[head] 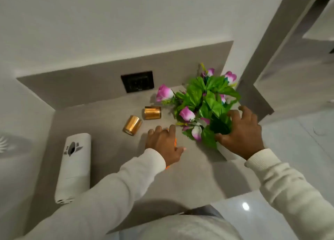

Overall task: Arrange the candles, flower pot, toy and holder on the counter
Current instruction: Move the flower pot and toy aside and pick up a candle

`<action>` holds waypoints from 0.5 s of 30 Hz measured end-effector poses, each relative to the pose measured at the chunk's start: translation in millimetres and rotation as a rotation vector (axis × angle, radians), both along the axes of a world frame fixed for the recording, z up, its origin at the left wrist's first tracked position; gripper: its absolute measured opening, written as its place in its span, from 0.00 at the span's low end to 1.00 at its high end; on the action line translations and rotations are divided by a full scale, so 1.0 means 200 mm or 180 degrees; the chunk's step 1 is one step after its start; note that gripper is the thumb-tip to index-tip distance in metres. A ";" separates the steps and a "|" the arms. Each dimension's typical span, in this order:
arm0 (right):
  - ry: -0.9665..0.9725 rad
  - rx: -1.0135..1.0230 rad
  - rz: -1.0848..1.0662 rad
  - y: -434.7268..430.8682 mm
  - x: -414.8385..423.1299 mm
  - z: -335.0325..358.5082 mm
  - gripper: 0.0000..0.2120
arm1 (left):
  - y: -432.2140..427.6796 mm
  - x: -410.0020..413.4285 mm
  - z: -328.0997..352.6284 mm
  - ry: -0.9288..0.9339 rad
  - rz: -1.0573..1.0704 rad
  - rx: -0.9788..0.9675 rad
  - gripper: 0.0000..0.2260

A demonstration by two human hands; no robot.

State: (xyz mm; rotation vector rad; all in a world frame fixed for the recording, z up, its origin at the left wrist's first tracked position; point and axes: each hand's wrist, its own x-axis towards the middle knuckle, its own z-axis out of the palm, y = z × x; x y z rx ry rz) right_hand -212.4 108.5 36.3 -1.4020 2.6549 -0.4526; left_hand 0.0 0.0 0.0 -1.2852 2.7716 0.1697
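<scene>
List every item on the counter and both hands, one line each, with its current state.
Near gold metallic candle jar: on its side.
Far gold metallic candle jar: on its side.
Green-leaved pink-flowered plant in white pot: tilted, gripped by the right hand.
White cylindrical holder: lying flat.
Orange toy: mostly hidden under the left hand.
Left hand: fingers spread over the toy; grip unclear.
Right hand: closed on the pot.

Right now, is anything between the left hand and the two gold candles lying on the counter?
Nothing visible. The left hand lies over an orange object, mostly hidden, and bare grey counter separates it from the two tipped gold cylindrical candles.
</scene>
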 end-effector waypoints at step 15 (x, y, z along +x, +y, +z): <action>-0.1024 -0.1360 -0.0712 0.06 -0.08 -0.33 0.32 | -0.11 -0.24 -0.02 0.2758 0.2039 0.2847 0.13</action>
